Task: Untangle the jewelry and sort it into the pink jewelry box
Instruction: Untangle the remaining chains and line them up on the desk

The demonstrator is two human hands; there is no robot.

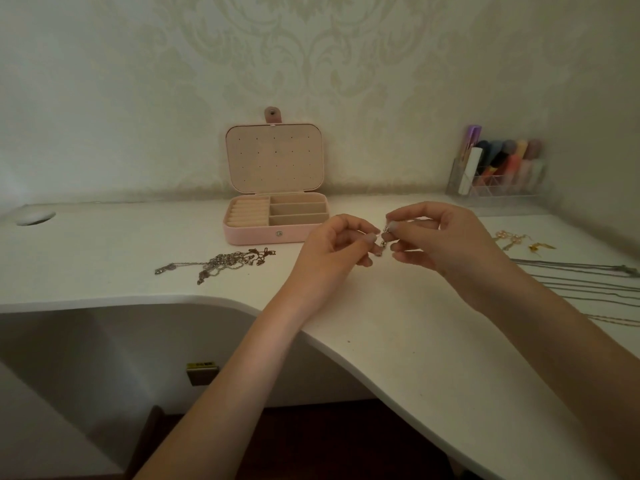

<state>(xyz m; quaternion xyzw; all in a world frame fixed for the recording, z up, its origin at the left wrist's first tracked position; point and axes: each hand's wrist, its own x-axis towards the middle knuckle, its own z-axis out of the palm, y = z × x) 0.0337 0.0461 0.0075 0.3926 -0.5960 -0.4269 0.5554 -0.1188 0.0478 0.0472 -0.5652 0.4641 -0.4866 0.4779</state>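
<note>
No text, label, brand or number can be read on anything here

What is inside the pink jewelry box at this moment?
The open pink jewelry box shows only beige ring rolls and three bare compartments; no jewelry is visible. The compartment floors nearest the front wall are partly hidden.

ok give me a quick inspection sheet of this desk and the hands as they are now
surface: white desk, curved front edge, round hole at far left.
job's things: pink jewelry box open, compartments look empty; tangled chains left of the hands; straightened chains and earrings at right.
clutter: clear organizer with coloured items by the wall.
grippers: left hand and right hand both pinch a small jewelry piece above the desk.
cables: nothing seen.
surroundings: patterned wallpaper; dark floor below.
</note>
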